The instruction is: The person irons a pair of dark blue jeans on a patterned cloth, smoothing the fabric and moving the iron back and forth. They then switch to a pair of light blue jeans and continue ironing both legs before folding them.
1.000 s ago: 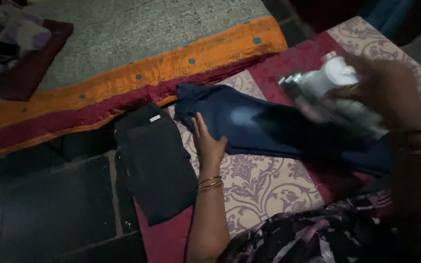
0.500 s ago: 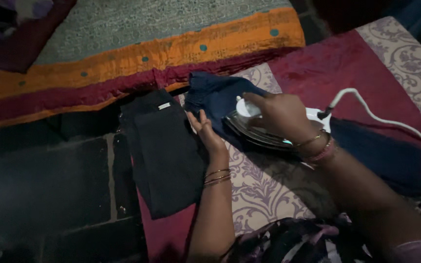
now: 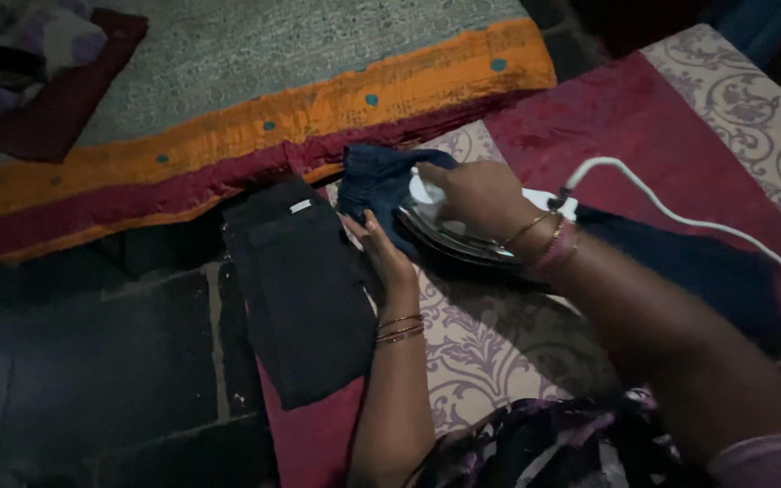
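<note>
Iron (image 3: 463, 230) slid toward waistband; right hand (image 3: 476, 194) gripping it, left hand (image 3: 381, 253) flat on dark-blue jeans (image 3: 377, 185).

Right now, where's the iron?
Head view, centre-right: the iron sits on the dark blue trousers under the right hand, just right of the left hand and the folded black garment.

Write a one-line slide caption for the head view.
Right hand presses a white electric iron onto dark blue trousers while left hand holds them, beside a folded black garment.
</note>
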